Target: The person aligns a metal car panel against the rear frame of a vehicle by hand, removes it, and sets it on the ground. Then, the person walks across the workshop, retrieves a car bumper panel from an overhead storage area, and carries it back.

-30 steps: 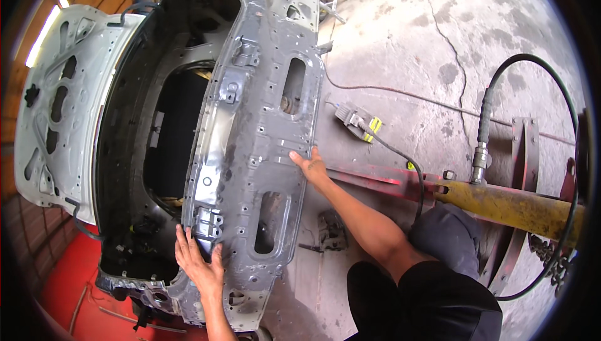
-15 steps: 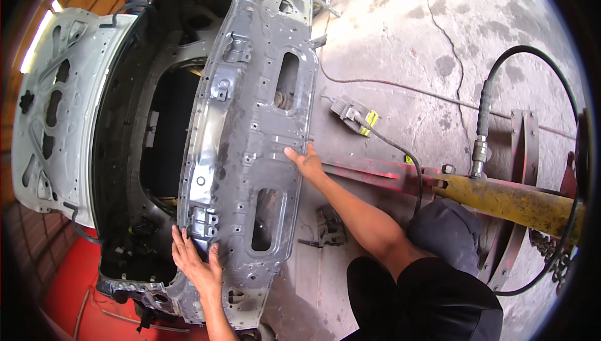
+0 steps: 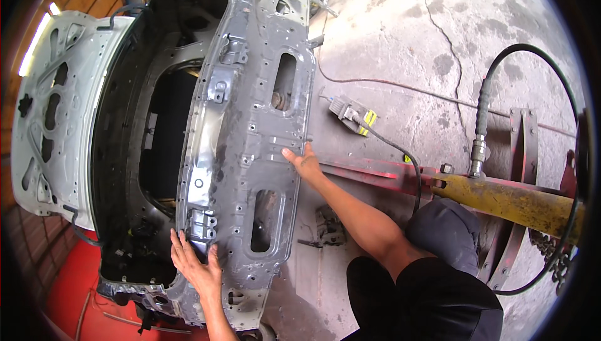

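Note:
A bare grey rear body panel [image 3: 244,165] of a car stretches across the middle, with slots and bolt holes in it. My left hand [image 3: 199,264] lies on its upper edge beside a small latch bracket [image 3: 202,224], fingers spread and thumb apart. Farther along, my right hand [image 3: 304,162] presses on the panel's lower edge. Its thumb and a finger are spread apart; the other fingers are partly hidden. Behind the panel gapes the dark trunk opening [image 3: 166,140]. The raised trunk lid [image 3: 72,115], light grey inside, stands at the left.
To the right, a red metal beam [image 3: 369,169] meets a yellow cylinder [image 3: 501,200] with a black hose [image 3: 532,50] looping above it. A grey clamp-like device [image 3: 343,109] with a cable lies on the concrete floor [image 3: 388,40]. A chain [image 3: 554,253] hangs at far right.
The car body has shifted very slightly leftward in the picture. Both hands keep their places on the panel.

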{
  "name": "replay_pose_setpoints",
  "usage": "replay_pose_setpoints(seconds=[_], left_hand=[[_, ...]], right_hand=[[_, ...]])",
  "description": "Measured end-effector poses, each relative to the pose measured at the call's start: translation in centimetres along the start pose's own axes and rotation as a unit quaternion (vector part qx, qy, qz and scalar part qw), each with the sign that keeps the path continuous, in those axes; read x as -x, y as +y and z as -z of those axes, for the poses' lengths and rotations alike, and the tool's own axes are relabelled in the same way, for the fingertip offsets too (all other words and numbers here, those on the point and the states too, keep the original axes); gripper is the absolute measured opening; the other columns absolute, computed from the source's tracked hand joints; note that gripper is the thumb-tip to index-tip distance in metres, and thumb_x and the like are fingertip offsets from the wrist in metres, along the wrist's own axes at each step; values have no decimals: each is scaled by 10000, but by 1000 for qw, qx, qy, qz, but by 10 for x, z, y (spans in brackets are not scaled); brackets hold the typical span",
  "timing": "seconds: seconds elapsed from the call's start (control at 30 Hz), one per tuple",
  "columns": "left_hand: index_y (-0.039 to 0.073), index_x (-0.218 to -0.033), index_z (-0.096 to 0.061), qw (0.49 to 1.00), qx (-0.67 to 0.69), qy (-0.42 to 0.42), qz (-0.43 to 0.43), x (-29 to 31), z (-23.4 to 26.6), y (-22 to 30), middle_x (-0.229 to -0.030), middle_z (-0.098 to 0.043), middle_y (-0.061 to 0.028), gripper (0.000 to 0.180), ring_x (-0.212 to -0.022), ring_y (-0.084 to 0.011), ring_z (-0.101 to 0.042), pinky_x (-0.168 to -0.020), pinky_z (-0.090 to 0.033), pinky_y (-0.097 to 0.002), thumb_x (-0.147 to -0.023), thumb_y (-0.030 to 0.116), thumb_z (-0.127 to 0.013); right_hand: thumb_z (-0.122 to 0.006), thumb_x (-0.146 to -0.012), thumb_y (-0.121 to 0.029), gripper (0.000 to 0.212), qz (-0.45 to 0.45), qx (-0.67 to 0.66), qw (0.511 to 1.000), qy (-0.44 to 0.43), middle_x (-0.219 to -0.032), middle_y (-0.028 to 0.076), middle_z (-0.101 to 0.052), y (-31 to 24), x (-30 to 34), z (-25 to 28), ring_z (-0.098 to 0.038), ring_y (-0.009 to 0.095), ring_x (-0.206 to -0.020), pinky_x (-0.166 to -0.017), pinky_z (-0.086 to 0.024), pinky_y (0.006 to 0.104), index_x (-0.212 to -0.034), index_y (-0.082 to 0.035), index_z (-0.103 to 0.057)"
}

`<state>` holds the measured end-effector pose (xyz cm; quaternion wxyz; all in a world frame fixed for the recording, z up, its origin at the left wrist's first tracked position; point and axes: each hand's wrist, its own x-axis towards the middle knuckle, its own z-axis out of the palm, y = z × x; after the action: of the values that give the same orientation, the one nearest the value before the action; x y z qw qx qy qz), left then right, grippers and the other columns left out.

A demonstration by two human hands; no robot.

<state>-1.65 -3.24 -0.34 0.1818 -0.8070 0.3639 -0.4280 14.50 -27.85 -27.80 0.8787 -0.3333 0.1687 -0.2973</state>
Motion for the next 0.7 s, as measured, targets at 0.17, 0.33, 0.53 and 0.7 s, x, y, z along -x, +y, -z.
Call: replay_pose_setpoints(seconds=[0.17,0.33,0.53,0.7], left_hand=[[-49,-1435,-432,1000,-7,1,-1,0,0,0,-1556,-351,-232,778,-1338,-450,-402,-1108,-307,-539,-813,306,-736],[-38,-1440,-433,1000,-14,5,-3,-1,0,1,-1538,-372,-230,782,-1317,-447,-417,-1093,-322,-537,-807,300,-742],[-35,-1436,-437,1000,-13,8,-7,-2,0,1,-1528,-379,-233,776,-1298,-447,-428,-1078,-334,-536,-800,287,-743],[-32,-1428,-445,1000,-12,11,-6,-2,0,2,-1516,-390,-235,758,-1284,-449,-435,-1070,-339,-536,-801,276,-738]], right_hand=[[-748,-812,-571,1177,-7,12,1000,-2,-1491,321,-403,5,-4,-1,-405,397,-1404,-1139,-349,399,-1547,75,-95],[-744,-807,-589,1191,-15,34,999,11,-1476,326,-420,-1,2,-2,-424,403,-1389,-1125,-368,407,-1550,67,-83],[-741,-805,-597,1204,-21,51,998,15,-1467,332,-428,-6,5,-1,-432,403,-1383,-1120,-372,409,-1553,62,-65],[-742,-811,-579,1190,-3,39,999,20,-1476,336,-411,-5,6,0,-411,400,-1399,-1132,-357,402,-1546,81,-78]])
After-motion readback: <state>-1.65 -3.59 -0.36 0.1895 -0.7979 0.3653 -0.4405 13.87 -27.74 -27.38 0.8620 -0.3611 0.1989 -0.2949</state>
